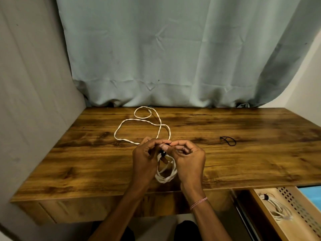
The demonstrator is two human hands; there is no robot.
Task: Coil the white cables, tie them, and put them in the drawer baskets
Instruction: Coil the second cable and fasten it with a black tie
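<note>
Above the near middle of the counter (225,162), coiled white cable (166,176) hanging between both hands, bound at its top by a black tie (163,153). Fingers of left hand (144,157) curled round the coil's top; thumb and forefinger of right hand (187,159) pinching the tie's thin end. Farther back, just beyond the hands, second white cable (142,129) lying loose in open loops. Well to the right, spare black tie (228,140). Lower right, open drawer basket (298,207) holding another tied coil (278,208). Behind, grey-green curtain (173,58).
</note>
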